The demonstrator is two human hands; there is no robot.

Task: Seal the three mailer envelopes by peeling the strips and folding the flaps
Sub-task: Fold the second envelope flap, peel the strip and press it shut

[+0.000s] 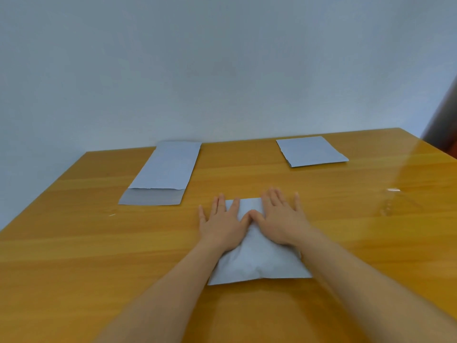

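Observation:
Three grey mailer envelopes lie on the wooden table point(74, 243). The nearest envelope point(257, 263) is puffy and lies in front of me, its far end folded over. My left hand point(222, 224) and my right hand point(279, 219) press flat on that folded end, fingers straight and spread, thumbs touching in the middle. A long envelope point(163, 169) lies at the far left with its flap unfolded toward me. A shorter envelope point(311, 151) lies flat at the far right, with no flap sticking out.
The table backs onto a pale wall point(222, 70). A dark brown piece of furniture point(442, 125) stands past the table's right corner. A small shiny scrap point(393, 190) lies on the table to the right.

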